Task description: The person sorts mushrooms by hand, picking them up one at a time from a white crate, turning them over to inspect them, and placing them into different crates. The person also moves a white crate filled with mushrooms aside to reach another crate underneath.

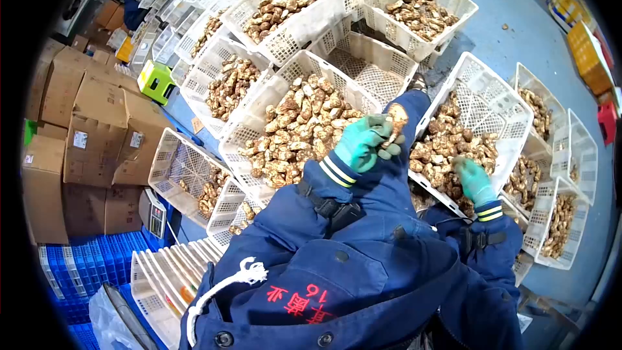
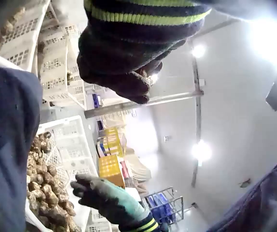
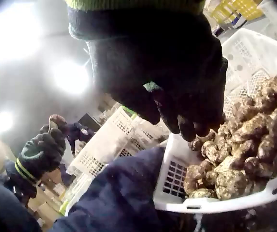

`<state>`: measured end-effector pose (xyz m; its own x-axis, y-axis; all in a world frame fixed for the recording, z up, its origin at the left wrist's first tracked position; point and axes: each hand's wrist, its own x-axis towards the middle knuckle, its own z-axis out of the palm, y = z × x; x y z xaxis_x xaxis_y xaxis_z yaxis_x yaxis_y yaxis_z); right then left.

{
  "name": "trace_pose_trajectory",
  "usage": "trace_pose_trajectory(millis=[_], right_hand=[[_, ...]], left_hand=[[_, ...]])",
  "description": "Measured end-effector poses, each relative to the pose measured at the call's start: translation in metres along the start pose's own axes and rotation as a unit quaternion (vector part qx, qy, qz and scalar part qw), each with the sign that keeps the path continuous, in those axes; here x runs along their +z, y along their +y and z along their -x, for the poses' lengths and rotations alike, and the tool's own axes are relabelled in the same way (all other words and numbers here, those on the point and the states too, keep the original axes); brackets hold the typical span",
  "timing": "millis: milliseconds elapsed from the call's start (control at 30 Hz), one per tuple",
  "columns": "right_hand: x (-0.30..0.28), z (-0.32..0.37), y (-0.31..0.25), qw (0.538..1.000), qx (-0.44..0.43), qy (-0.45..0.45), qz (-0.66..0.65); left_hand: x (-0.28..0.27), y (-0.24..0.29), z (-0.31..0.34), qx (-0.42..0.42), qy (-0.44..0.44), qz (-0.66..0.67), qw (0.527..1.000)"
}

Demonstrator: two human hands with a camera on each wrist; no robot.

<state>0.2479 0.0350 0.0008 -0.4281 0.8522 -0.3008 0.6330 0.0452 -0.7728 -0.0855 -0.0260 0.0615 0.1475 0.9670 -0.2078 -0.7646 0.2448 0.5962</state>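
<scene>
Your left hand grasps one mushroom beside the crate. Your right hand reaches into it, fingers relaxed. Most mushrooms there seem unsorted.

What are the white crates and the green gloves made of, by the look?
Crates: likely moulded plastic, matte white, with regular lattice holes. Gloves on left hand and right hand: knit fabric, seemingly rubber-coated green, with ribbed striped cuffs.
</scene>
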Motion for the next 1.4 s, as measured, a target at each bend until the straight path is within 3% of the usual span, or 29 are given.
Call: trace_pose_trajectory(millis=[33, 67, 100, 167, 200, 233, 300, 400, 433, 467, 533, 633, 667, 700, 767, 800, 833, 867, 900, 967, 1033, 1067, 1100, 1200, 1233, 1300, 1400], right_hand=[[0.011, 0.002, 0.009, 0.996, 0.062, -0.052, 0.049], [0.020, 0.005, 0.018, 0.968, -0.074, -0.094, 0.218], [0.030, 0.007, 0.028, 0.893, -0.206, -0.132, 0.377], [0.058, 0.001, 0.048, 0.920, -0.146, -0.150, 0.331], [0.058, 0.001, 0.045, 0.897, -0.175, -0.139, 0.380], [0.062, -0.004, 0.041, 0.956, 0.036, -0.136, 0.257], [0.057, -0.003, 0.042, 0.944, -0.071, -0.120, 0.300], [0.056, -0.005, 0.043, 0.944, -0.057, -0.108, 0.307], [0.058, -0.003, 0.045, 0.944, -0.051, -0.109, 0.307], [0.059, 0.000, 0.047, 0.952, -0.083, -0.096, 0.279], [0.057, 0.002, 0.053, 0.962, -0.147, -0.065, 0.222], [0.061, -0.004, 0.071, 0.930, -0.178, -0.081, 0.311], [0.064, -0.007, 0.073, 0.954, -0.092, -0.093, 0.271], [0.057, -0.002, 0.057, 0.929, -0.168, -0.091, 0.316], [0.074, -0.011, 0.096, 0.957, -0.096, -0.071, 0.265], [0.070, -0.006, 0.084, 0.968, -0.129, -0.046, 0.210], [0.064, -0.003, 0.065, 0.973, -0.073, -0.067, 0.207], [0.063, -0.003, 0.066, 0.955, -0.117, -0.082, 0.260], [0.062, -0.003, 0.067, 0.931, -0.161, -0.096, 0.312], [0.058, -0.003, 0.062, 0.936, -0.156, -0.097, 0.299], [0.055, 0.000, 0.051, 0.940, -0.137, -0.099, 0.298], [0.055, 0.000, 0.048, 0.937, -0.132, -0.103, 0.306], [0.057, -0.001, 0.058, 0.930, -0.189, -0.084, 0.303], [0.066, -0.002, 0.080, 0.953, -0.163, -0.064, 0.249], [0.065, -0.002, 0.081, 0.948, -0.179, -0.059, 0.257], [0.061, 0.001, 0.077, 0.927, -0.210, -0.062, 0.303], [0.058, 0.001, 0.068, 0.942, -0.215, -0.064, 0.248]], left_hand=[[-0.012, 0.007, 0.000, -0.013, -0.007, 0.005, 1.000], [-0.022, 0.010, 0.002, -0.010, 0.014, 0.008, 1.000], [-0.027, 0.018, 0.003, -0.035, 0.001, 0.056, 0.998], [-0.028, 0.022, 0.012, 0.039, 0.079, 0.051, 0.995], [-0.034, 0.021, 0.013, 0.047, 0.119, 0.071, 0.989], [-0.042, 0.029, 0.014, -0.002, 0.089, 0.004, 0.996], [-0.028, 0.034, 0.021, 0.024, 0.139, -0.027, 0.990], [-0.041, 0.035, 0.021, 0.011, 0.107, 0.013, 0.994], [-0.047, 0.031, 0.022, 0.019, 0.139, -0.007, 0.990], [-0.048, 0.030, 0.023, 0.025, 0.172, -0.028, 0.984], [-0.066, 0.029, 0.021, 0.048, 0.147, -0.020, 0.988], [-0.066, 0.036, 0.023, 0.038, 0.185, -0.017, 0.982], [-0.086, 0.037, 0.020, -0.003, 0.193, -0.029, 0.981], [-0.093, 0.034, 0.015, 0.037, 0.221, -0.049, 0.973], [-0.116, 0.071, -0.004, 0.071, 0.144, -0.087, 0.983], [-0.113, 0.110, -0.012, 0.167, 0.118, -0.307, 0.929], [-0.093, 0.144, -0.020, 0.219, 0.119, -0.300, 0.921], [-0.072, 0.179, -0.028, 0.269, 0.119, -0.294, 0.910], [-0.049, 0.200, -0.032, 0.269, 0.146, -0.064, 0.950], [-0.023, 0.208, -0.037, 0.256, 0.176, -0.114, 0.944], [-0.029, 0.178, -0.043, 0.168, 0.003, -0.202, 0.965], [-0.023, 0.145, -0.040, 0.129, 0.019, -0.216, 0.968], [-0.013, 0.108, -0.039, 0.063, 0.083, -0.214, 0.971], [0.009, 0.032, -0.030, -0.093, 0.066, -0.143, 0.983], [0.004, 0.015, -0.031, -0.084, 0.015, -0.089, 0.992], [0.001, 0.002, -0.030, -0.064, 0.007, -0.106, 0.992], [-0.006, 0.032, -0.040, -0.057, 0.038, -0.149, 0.987]])
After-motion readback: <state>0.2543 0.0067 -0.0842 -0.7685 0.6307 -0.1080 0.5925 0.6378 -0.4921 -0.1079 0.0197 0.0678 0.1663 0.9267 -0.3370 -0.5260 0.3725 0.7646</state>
